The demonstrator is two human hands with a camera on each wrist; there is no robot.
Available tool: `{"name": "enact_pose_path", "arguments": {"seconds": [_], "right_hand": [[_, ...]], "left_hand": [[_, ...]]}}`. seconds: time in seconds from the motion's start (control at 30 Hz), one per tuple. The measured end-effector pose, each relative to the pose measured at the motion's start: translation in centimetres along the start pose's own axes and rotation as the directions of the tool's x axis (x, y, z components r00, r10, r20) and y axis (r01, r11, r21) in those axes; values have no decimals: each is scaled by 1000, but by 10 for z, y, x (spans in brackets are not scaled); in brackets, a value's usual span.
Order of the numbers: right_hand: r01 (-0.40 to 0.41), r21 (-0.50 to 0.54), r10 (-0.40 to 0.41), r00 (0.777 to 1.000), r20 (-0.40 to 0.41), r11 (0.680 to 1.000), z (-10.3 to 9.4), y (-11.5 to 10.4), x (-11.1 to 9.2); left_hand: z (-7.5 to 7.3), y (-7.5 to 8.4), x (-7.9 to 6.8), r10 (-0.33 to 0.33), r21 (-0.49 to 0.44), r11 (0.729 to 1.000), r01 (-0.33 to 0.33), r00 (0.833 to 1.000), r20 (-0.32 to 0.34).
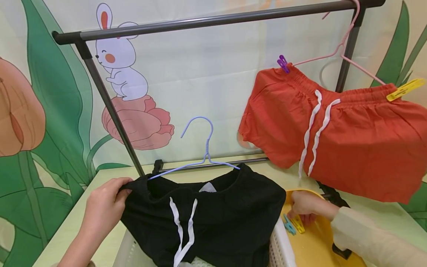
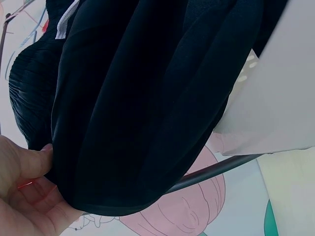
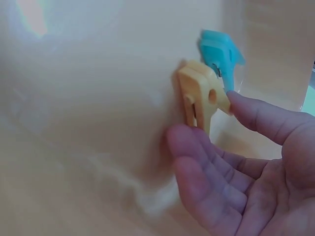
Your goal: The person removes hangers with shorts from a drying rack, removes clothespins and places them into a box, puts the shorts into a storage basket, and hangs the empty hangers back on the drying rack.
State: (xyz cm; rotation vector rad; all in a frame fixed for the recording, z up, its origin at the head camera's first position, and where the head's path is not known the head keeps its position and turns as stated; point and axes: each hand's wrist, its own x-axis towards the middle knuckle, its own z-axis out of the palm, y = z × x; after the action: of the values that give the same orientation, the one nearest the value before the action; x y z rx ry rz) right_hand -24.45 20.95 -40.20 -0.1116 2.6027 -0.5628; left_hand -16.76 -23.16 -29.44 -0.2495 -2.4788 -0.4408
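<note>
My left hand pinches the left end of the waistband of a pair of black shorts with white drawstrings. A blue wire hanger sits inside that waistband, its hook pointing up. In the left wrist view, black cloth fills most of the picture beside the thumb and fingers. Down in a yellow basin, my right hand has thumb and fingertips around a yellow clothespin. Just beyond it lies a blue clothespin, apart from the fingers.
Red shorts hang from a pink hanger on a dark rack bar, held by a purple clothespin and a yellow one at the right. A white basket stands below the black shorts. Behind is a printed backdrop.
</note>
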Motion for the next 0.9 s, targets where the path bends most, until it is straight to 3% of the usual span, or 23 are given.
{"name": "enact_pose_path", "arguments": {"seconds": [0.6,0.9], "right_hand": [[9,-52,-8,1000,8,999,0,-2,-3],[31,-68,-32,999,-13,997,-20,-11,-5]], "left_hand": [[0,-1,0,3,-9,1000,-3,1000,-1],[1,-2,0,0,-8,1000,0,1000,4]]}}
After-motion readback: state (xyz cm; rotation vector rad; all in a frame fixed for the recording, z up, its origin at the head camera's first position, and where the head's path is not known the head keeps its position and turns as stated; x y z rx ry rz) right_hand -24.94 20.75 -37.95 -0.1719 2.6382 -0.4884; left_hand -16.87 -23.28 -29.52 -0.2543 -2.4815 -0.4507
